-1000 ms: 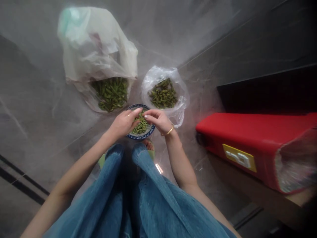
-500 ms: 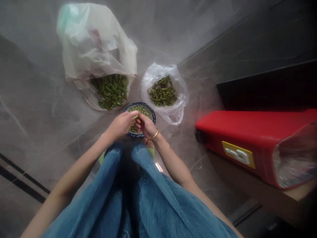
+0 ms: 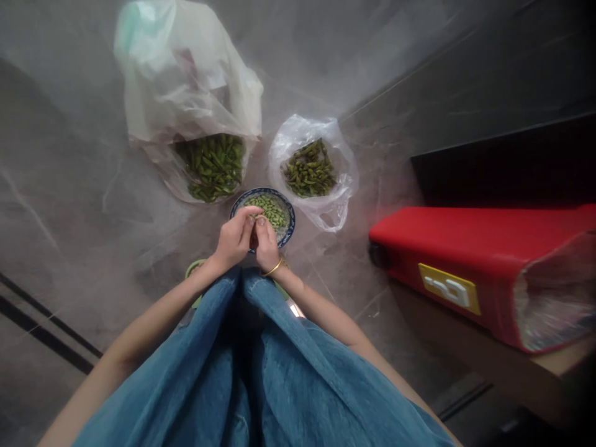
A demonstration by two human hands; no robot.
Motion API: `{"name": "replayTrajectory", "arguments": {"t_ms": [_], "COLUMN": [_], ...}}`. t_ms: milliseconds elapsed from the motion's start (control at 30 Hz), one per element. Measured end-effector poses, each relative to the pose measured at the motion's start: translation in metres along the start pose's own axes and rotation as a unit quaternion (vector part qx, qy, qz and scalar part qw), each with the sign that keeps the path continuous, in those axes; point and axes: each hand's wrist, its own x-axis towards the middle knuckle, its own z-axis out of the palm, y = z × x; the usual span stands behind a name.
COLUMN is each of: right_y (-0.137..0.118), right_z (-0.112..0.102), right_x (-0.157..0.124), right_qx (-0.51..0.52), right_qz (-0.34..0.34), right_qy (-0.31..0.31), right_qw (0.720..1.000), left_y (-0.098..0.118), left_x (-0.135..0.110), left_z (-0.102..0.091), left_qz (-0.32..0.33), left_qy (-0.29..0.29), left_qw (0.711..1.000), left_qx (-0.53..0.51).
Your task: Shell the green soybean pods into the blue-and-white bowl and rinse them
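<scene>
My left hand point(image 3: 234, 237) and my right hand point(image 3: 267, 243) meet fingertip to fingertip over the near side of a blue-and-white patterned bowl point(image 3: 291, 234). Both are closed in a pinch around a green bean pod, which the fingers mostly hide. Shelled green beans point(image 3: 272, 210) lie in the bowl. Beyond it to the left, green pods point(image 3: 216, 167) show at the mouth of a large whitish plastic bag point(image 3: 186, 93). A smaller clear plastic bag point(image 3: 344, 149) at the right, its mouth spread wide, holds darker green pods point(image 3: 310, 171). A gold bangle circles my right wrist.
My knees in blue denim point(image 3: 261, 292) are close below the bowl. At the right, a red box-like object point(image 3: 465, 242) with a yellow label lies on a wooden surface point(image 3: 554, 366). Grey marbled tile floor point(image 3: 139, 248) surrounds the bags.
Both hands have drawn slightly nearer to my knees and their fingertips have come closer together. More of the beans in the bowl shows. The view has shifted a little.
</scene>
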Motion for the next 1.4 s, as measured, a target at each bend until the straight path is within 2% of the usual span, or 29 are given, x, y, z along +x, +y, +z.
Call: {"name": "replayTrajectory", "arguments": {"t_ms": [100, 267, 400, 467, 533, 567, 667, 733, 800, 933, 1033, 1133, 1200, 1300, 1400], "right_y": [0.006, 0.02, 0.029, 0.031, 0.03, 0.028, 0.018, 0.01, 0.004, 0.003, 0.01, 0.018, 0.022, 0.023, 0.021], "right_z": [-0.003, -0.021, -0.027, -0.024, -0.02, -0.019, -0.02, -0.025, -0.029, -0.032, -0.034, -0.04, -0.044, -0.047, -0.044], "right_x": [-0.003, -0.003, 0.0, 0.002, 0.006, 0.008, 0.015, 0.017, 0.019, 0.018, 0.019, 0.024, 0.027, 0.029, 0.028], "right_qx": [-0.008, -0.129, -0.142, -0.091, 0.008, 0.069, 0.23, 0.282, 0.297, 0.275, 0.236, 0.167, 0.088, -0.029, -0.049], "right_qz": [-0.028, -0.125, -0.132, -0.089, 0.006, 0.068, 0.223, 0.264, 0.272, 0.225, 0.179, 0.12, 0.048, -0.041, -0.034], "right_qy": [0.057, 0.0, 0.0, 0.016, 0.029, 0.023, -0.052, -0.108, -0.139, -0.137, -0.117, -0.069, -0.031, -0.012, -0.015], "right_qw": [0.998, 0.984, 0.981, 0.992, 1.0, 0.995, 0.946, 0.916, 0.905, 0.924, 0.948, 0.976, 0.994, 0.999, 0.998], "left_y": [0.0, -0.014, -0.022, -0.023, -0.025, -0.025, -0.028, -0.031, -0.032, -0.034, -0.034, -0.036, -0.036, -0.035, -0.034], "left_x": [0.002, 0.002, 0.0, -0.001, -0.001, -0.001, 0.001, 0.004, 0.006, 0.007, 0.006, 0.006, 0.007, 0.007, 0.007], "left_z": [0.004, 0.016, 0.024, 0.024, 0.021, 0.019, 0.01, 0.006, 0.003, 0.001, -0.002, -0.007, -0.009, -0.009, -0.006], "left_qz": [-0.078, -0.199, -0.215, -0.188, -0.137, -0.102, 0.0, 0.045, 0.072, 0.098, 0.075, 0.046, 0.051, 0.073, 0.087], "left_qy": [0.005, -0.028, -0.063, -0.053, -0.041, -0.045, -0.078, -0.081, -0.081, -0.086, -0.069, -0.062, -0.073, -0.098, -0.117], "left_qw": [0.994, 0.958, 0.953, 0.966, 0.984, 0.991, 0.997, 0.993, 0.988, 0.981, 0.988, 0.994, 0.994, 0.992, 0.989], "left_qx": [-0.072, -0.203, -0.205, -0.168, -0.107, -0.07, 0.027, 0.07, 0.105, 0.145, 0.116, 0.079, 0.063, 0.04, 0.027]}}
